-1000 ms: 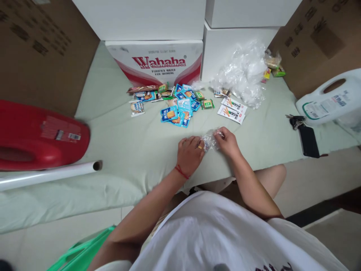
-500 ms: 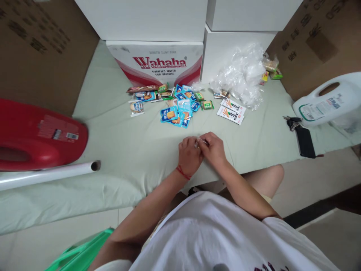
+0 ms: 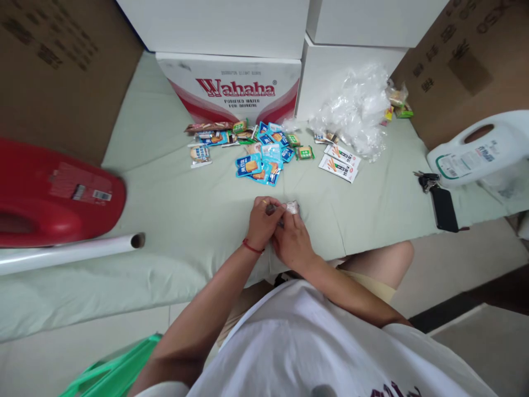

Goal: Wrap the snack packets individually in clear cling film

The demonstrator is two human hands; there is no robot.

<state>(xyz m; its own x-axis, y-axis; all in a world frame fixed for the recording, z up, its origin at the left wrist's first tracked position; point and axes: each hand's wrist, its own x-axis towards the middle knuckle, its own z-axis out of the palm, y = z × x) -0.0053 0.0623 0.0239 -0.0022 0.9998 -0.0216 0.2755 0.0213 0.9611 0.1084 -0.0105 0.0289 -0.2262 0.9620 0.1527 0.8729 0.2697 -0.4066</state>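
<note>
A red jug (image 3: 82, 190) with a solid wall lies at the left edge of the frame, contents hidden, above a white roll (image 3: 70, 253); a green bag (image 3: 111, 369) hangs in the lower left. At upper center, a closed Wahaha water carton (image 3: 231, 91) stands behind a spread of sealed snacks, among them blue packets (image 3: 248, 165) picturing golden biscuits.

Below them, at frame center, two bare forearms angle inward and the hands meet. The left hand (image 3: 261, 223), a red cord (image 3: 253, 246) at its wrist, bends its fingers inward; what they pinch cannot be told. The right hand (image 3: 294, 242), palm down, has its fingers pressed together on a crinkled clear wrapper (image 3: 293, 208), which juts out just beyond the fingertips over the pale green cloth (image 3: 185, 209).

Right of center, two white stick-snack packets (image 3: 338, 168) lie near a heap of clear plastic bags (image 3: 351, 110). A clear pouch (image 3: 397, 96) at upper right holds a tan snack. Keys (image 3: 425, 181) sit beside a white jug (image 3: 475, 157) at far right.
</note>
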